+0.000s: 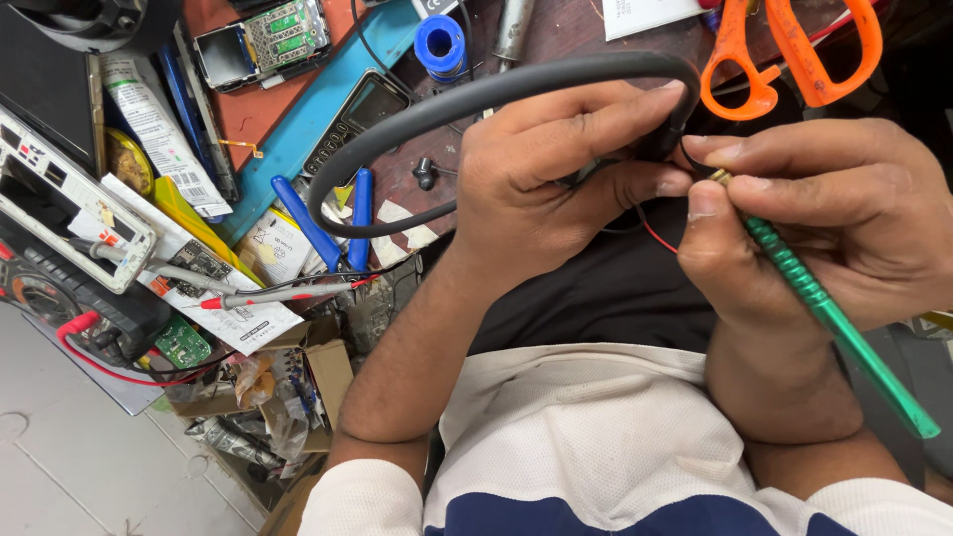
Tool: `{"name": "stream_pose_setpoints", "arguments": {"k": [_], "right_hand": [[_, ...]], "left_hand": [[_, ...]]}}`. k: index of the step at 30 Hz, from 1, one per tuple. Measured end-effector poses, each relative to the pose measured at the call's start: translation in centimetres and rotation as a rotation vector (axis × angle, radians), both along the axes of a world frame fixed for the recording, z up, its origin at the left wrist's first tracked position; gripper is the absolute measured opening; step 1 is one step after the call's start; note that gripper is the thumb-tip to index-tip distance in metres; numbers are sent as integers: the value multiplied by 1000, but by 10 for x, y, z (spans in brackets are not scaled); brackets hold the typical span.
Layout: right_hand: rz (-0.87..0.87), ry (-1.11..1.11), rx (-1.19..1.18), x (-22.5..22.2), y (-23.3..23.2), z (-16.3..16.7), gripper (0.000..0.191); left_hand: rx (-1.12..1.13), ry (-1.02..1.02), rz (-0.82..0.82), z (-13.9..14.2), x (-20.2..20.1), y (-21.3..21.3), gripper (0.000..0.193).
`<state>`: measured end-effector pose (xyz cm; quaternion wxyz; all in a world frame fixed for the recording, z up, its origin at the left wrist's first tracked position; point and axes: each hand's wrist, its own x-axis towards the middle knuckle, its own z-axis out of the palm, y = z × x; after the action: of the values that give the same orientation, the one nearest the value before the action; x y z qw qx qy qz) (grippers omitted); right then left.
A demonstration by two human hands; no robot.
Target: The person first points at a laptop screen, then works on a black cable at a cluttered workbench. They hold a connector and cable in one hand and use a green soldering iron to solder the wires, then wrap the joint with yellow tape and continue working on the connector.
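My left hand (556,184) grips one end of a dark grey neckband earphone (397,129), whose band loops up and left over the bench. Thin red and black wires (650,230) hang from that end. My right hand (814,213) holds a green translucent-handled screwdriver (844,337) like a pen, its brass tip touching the neckband end right beside my left thumb. The handle slants down to the right past my wrist.
Orange-handled scissors (784,50) lie above my right hand. Blue-handled pliers (338,223), a blue solder spool (441,45), an opened phone (263,40), a multimeter with red probe leads (60,288) and circuit boards crowd the bench at left.
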<state>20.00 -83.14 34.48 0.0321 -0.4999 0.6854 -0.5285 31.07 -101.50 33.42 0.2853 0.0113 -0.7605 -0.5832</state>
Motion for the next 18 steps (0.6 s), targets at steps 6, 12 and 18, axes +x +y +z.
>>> {"name": "stream_pose_setpoints", "arguments": {"k": [6,12,18], "right_hand": [[-15,-12,-30,4,0,-1,26],[-16,-14,-35,1,6,-11,26],[-35,-39,-56,12,0,-6,25]], "left_hand": [[33,17,-35,-2,0,0,42],[5,27,-14,0,-1,-2,41],[-79,51,14,8,2,-7,42]]}}
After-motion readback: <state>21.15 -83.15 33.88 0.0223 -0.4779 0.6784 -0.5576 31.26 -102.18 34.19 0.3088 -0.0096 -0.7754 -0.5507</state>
